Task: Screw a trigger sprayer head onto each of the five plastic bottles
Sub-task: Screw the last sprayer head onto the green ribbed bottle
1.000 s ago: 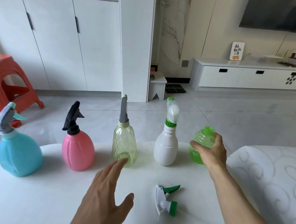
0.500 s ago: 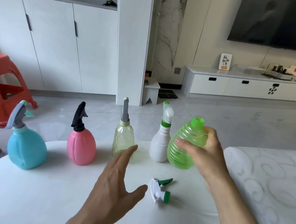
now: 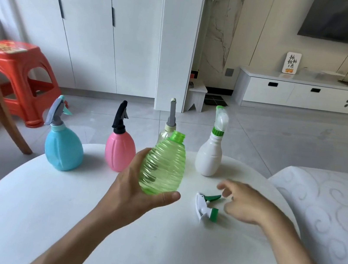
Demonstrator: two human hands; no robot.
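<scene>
- The green bottle (image 3: 164, 166) has changed hands: a moment ago my right hand carried it in from the far end of the row, and now my left hand (image 3: 136, 191) is wrapped around its ribbed body, thumb under the base, holding it upright above the worktop (image 3: 89, 228).
- Its threaded neck is bare and points up.
- My right hand (image 3: 245, 206), freed, has dropped toward the loose sprayer head (image 3: 206, 205) lying on the worktop; the fingers are spread open and close to it, not yet gripping.
- The blue bottle (image 3: 63, 148), pink bottle (image 3: 119, 151), clear bottle (image 3: 167, 130) and white bottle (image 3: 208, 158) already wear their heads, so I judge this is the last one.
- Next I need to pick up that head and line its green collar up with the neck.
</scene>
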